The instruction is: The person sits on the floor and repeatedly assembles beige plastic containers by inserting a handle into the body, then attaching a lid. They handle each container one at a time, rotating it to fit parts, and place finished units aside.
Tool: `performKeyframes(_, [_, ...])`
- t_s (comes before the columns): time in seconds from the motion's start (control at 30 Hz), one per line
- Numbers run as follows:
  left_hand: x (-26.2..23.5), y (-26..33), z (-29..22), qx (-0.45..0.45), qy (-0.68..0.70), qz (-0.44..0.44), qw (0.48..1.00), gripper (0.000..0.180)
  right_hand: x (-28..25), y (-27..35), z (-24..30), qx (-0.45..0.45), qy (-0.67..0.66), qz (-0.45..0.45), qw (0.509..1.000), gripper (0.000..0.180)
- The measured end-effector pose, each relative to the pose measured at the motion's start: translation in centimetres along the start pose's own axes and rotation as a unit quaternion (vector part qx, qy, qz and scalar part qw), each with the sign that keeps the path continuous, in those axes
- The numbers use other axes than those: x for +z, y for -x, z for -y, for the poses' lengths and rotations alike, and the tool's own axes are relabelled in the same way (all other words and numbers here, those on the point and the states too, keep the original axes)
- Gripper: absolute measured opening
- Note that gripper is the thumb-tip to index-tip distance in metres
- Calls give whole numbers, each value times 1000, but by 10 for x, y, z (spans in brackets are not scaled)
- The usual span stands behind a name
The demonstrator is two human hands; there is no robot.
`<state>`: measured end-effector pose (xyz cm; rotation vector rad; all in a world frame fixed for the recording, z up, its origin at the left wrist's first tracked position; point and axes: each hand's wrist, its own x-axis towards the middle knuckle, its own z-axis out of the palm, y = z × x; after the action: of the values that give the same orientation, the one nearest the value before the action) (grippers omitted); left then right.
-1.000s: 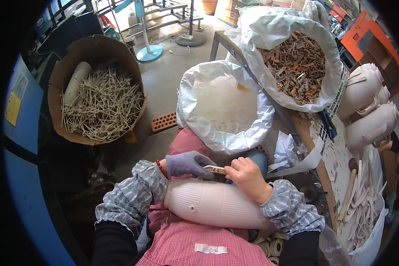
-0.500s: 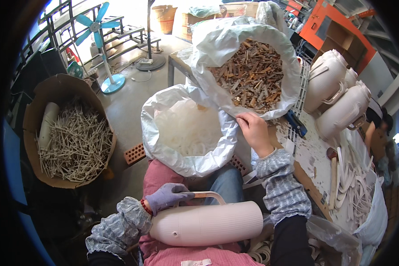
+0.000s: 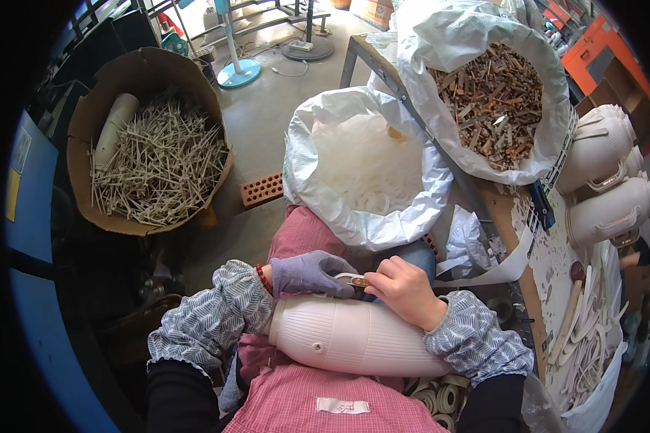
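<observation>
A pale pink thermos shell [image 3: 361, 339] with fine ribs lies on its side across my lap. My left hand [image 3: 307, 274], in a purple-grey glove, is closed round the shell's handle [image 3: 347, 277]. With bare fingertips my right hand [image 3: 406, 290] pinches a small brown strip [image 3: 359, 282] against the handle. Most of the handle is hidden by both hands. Beyond my knees stands a white sack of translucent rings [image 3: 372, 169]. Further right, another white sack holds many small brown strips [image 3: 487, 108].
A cardboard drum [image 3: 79, 180] at the left holds thin pale sticks and a pale cylinder. Several pink thermos shells [image 3: 607, 206] stand on the worn table [image 3: 509, 216] at right, near pale curved strips [image 3: 585, 325]. A perforated brick [image 3: 262, 190] lies on the floor.
My right hand has come from the rim of the brown-strip sack down to the handle. The shell has turned slightly in my lap, and the whole view has shifted.
</observation>
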<state>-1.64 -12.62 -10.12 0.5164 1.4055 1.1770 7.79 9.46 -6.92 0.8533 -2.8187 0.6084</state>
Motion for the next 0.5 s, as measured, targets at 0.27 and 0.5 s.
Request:
performKeyframes(0.27, [6,2,-6,-5,-16,0,1000,53,-2,6,8,-40,64,-23,997,19])
performKeyframes(0.5, [10,-3,-10,1,-67,-29,997,41,-1,10,11,-26,63,-15,998,26])
